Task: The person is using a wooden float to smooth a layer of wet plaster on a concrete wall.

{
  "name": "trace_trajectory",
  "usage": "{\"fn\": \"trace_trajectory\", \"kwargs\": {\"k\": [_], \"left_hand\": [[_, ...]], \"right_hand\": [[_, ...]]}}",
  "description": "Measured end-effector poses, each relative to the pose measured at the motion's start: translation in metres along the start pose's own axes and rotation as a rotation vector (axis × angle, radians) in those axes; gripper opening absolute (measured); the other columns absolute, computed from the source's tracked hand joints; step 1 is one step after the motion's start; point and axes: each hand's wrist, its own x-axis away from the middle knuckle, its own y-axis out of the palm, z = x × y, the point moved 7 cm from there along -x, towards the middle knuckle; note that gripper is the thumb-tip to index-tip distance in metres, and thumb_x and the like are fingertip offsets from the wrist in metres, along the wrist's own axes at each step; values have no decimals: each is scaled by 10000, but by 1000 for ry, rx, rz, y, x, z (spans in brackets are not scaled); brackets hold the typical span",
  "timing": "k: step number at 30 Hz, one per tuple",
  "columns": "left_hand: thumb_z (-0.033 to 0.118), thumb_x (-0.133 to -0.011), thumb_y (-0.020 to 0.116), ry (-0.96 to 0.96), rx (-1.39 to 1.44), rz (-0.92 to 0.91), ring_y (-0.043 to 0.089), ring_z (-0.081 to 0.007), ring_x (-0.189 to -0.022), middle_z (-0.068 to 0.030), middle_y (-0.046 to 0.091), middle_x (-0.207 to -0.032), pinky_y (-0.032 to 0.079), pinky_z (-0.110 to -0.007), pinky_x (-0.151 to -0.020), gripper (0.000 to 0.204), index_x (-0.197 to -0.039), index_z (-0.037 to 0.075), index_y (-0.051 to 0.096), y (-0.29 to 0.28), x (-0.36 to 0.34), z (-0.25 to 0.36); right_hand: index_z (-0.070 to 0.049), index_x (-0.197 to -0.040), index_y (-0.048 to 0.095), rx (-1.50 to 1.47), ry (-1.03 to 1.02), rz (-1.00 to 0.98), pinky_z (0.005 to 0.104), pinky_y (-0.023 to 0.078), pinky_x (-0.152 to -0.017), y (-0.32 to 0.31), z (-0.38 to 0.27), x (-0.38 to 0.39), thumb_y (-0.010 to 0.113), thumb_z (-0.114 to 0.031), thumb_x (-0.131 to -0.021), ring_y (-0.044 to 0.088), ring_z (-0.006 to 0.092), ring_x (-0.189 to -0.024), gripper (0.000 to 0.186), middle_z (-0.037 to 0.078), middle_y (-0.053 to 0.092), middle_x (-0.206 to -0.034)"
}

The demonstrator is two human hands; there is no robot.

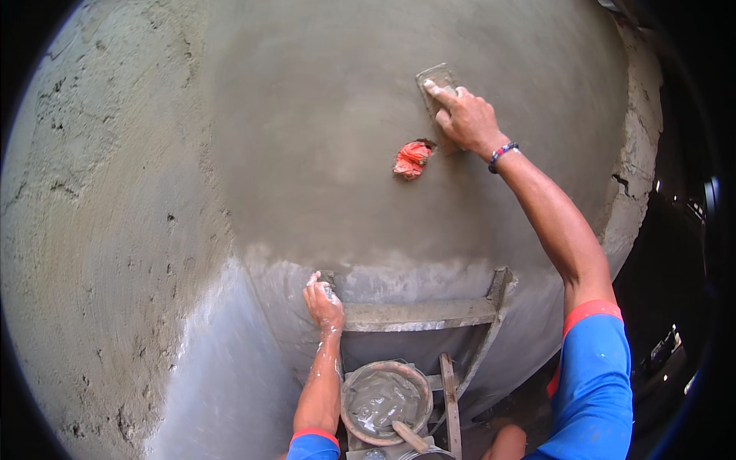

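My right hand (469, 121) is wrapped round a plastering float (434, 75), a flat grey slab laid against the wet grey wall (322, 138). Just below and left of it, a crumpled orange-red plastic wad (413, 159) is stuffed in a hole in the plaster. Lower down, my left hand (324, 307) is closed on the top end of the left rail of a wooden ladder (418, 315), which leans on the wall. Grey smears mark my left fingers and forearm.
A round bucket (346, 410) of wet grey mortar stands below the ladder's top rung, with a wooden handle (410, 437) sticking out. Rough, pitted plaster (100, 215) covers the wall at left. On the right the wall ends in a broken edge (635, 146) beside a dark space.
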Motion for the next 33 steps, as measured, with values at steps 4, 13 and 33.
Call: {"fn": "trace_trajectory", "kwargs": {"k": [4,13,33], "left_hand": [[-105,-707,583,14,-10,-3,534,-387,-1128,-166,608,-1258,425,-470,-966,254,-916,31,536,-11,-4,-7],[-92,-718,603,-1,-38,-49,544,-380,-1110,-153,613,-1264,433,-470,-960,221,-894,29,546,3,-1,4],[-92,-712,577,10,-76,-8,534,-380,-1102,-160,615,-1232,417,-478,-963,228,-899,30,529,-1,-1,-3]], "right_hand": [[-329,-1444,479,22,-141,-163,454,568,-672,24,2,81,600,-184,-867,664,351,-771,606,182,599,-973],[-313,-1414,535,-106,268,92,506,556,-775,-15,95,51,581,-200,-859,670,390,-864,568,181,654,-1001],[-357,-1417,512,68,-145,-86,435,567,-667,13,18,58,603,-170,-865,676,308,-801,590,147,608,-984]]}}
